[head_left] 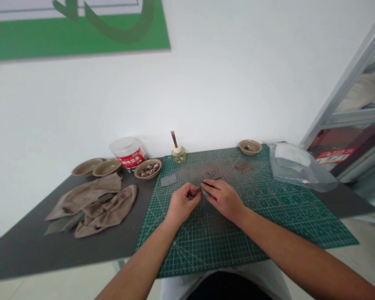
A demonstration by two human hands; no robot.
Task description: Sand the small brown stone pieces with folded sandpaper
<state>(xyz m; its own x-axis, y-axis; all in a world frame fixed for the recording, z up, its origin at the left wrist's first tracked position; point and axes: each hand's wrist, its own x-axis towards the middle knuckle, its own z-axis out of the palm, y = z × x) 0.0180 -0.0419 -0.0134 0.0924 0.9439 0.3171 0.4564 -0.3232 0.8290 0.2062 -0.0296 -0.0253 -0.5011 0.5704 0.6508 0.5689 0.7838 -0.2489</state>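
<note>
Piece (205, 191) is held low over mat (268, 216) centre, judged for support | left hand (183, 204): fingers pinched on its left side, steadying | right hand (225, 199): fingers closed on right side; dark sliver (210, 184) unidentified.

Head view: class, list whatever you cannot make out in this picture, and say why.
The small grey piece held between left hand and right hand, head view: fingers cover most of it.
Print on white plastic tub: too small.
Contents of clear plastic bag: hazed by the film.
The metal shelf: cut by right edge.
</note>
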